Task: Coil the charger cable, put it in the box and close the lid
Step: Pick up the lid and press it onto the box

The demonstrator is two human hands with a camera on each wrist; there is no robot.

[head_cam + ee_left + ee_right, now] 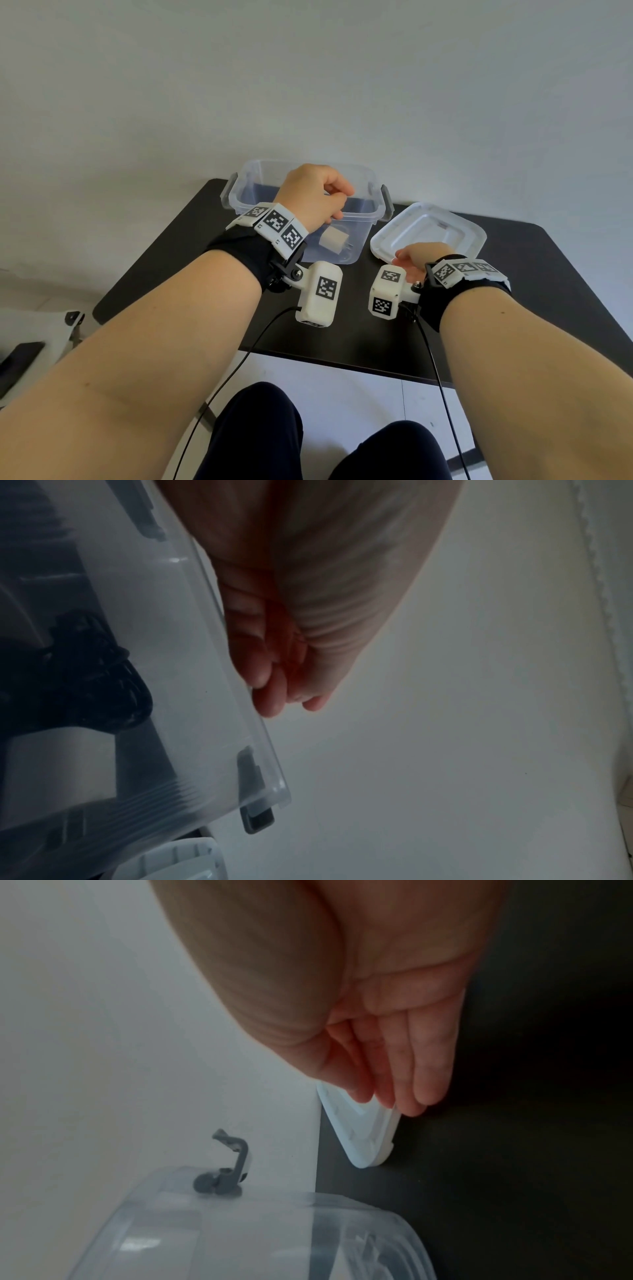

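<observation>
With the white charger block (333,238) lying in the clear plastic box (359,224) at the dark table's (513,291) far edge, the left hand (313,195) curled empty over it, the right hand (416,258) pinches the white square lid's (445,228) near edge, which I judge must next be lifted onto the box.

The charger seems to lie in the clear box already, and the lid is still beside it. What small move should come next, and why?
Probably the right hand should lift the white square plastic lid off the dark table. Its fingers already pinch the lid's near edge, the white charger block lies inside the clear plastic box, and the left hand rests at the box's rim.
</observation>
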